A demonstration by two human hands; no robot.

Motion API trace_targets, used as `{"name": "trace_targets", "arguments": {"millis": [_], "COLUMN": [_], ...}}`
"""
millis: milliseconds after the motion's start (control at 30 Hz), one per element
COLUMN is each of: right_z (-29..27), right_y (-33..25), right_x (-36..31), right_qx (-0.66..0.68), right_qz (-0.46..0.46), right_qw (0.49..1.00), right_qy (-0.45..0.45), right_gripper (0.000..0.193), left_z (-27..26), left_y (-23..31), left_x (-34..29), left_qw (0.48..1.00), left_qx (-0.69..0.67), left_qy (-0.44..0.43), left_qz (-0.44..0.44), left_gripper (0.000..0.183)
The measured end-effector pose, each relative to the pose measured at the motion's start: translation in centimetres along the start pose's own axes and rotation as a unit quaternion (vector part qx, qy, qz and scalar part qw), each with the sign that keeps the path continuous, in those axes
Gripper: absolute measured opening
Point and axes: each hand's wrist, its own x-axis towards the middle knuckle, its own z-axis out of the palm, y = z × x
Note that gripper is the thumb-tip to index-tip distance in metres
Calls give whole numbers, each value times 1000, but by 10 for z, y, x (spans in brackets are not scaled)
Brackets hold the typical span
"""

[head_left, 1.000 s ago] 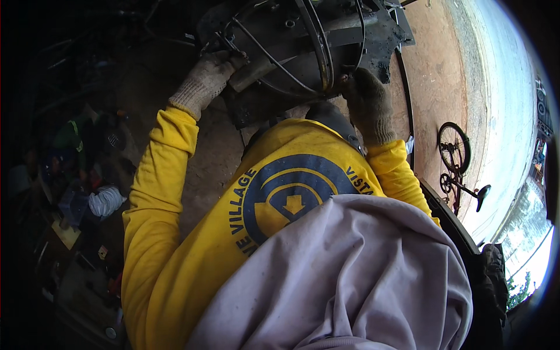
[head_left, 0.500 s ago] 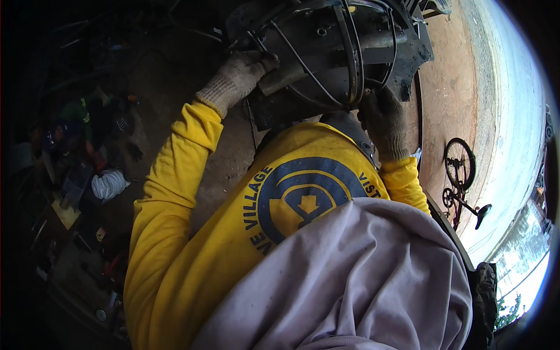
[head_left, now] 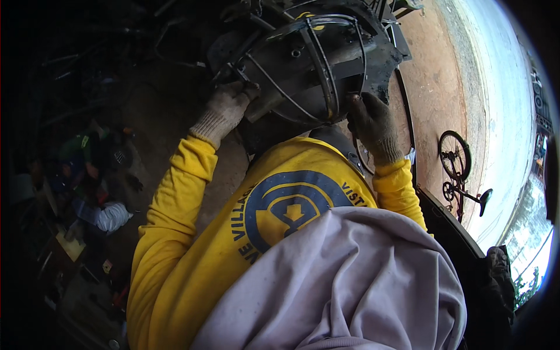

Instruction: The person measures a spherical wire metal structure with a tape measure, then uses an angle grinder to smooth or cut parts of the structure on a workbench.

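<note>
A dark cage of bent metal rods (head_left: 325,64) lies over a dark plate-like metal piece (head_left: 382,67) ahead of my lap. My left hand (head_left: 224,108), in a knitted work glove, has its fingers closed at the cage's left side, near the end of a thick round bar or pipe (head_left: 262,106). In a darker, soiled glove, my right hand (head_left: 375,125) has its fingertips pinched at the lower end of the cage's right rod. The exact grip of both hands is partly hidden by the gloves and shadow.
A bicycle (head_left: 456,160) stands on the ground to the right. In the shade at left, another person (head_left: 84,151) is low among scattered items, beside a white bundle (head_left: 112,217). A dark straight edge (head_left: 446,219) runs along my right side.
The cage and both hands sit further left in view, partly because the view has shifted. My right hand has moved off the cage's lower middle junction toward its right rod.
</note>
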Motion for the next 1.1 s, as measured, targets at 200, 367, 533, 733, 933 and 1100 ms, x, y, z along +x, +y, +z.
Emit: {"name": "trace_targets", "arguments": {"millis": [200, 367, 533, 733, 933, 1100], "right_z": [-32, -47, -41, -48, -49, -46], "right_y": [-7, -38, -47, -48, -55, -57], "right_x": [44, 85, 96, 99, 96, 102], "right_qx": [-14, -99, -15, -42, -32, -34], "right_qz": [-91, -135, -76, -58, -22, -49], "right_qw": [982, 982, 997, 996, 997, 996], "right_qy": [164, 89, -8, -56, -72, -71], "right_gripper": [33, 37, 36, 35, 35, 34], "left_z": [0, -3, 3, 6, 1, -10], "left_y": [14, 22, 14, 15, 8, 18], "left_x": [-7, -8, -10, -13, -11, -5], "left_qw": [1000, 998, 998, 997, 998, 994], "left_qx": [-11, 59, 31, -45, 7, 99], "left_qy": [9, 28, 61, 65, 47, -38], "left_qz": [-14, 18, 7, -5, 37, -7], "left_gripper": [35, 36, 37, 38, 39, 40]}}
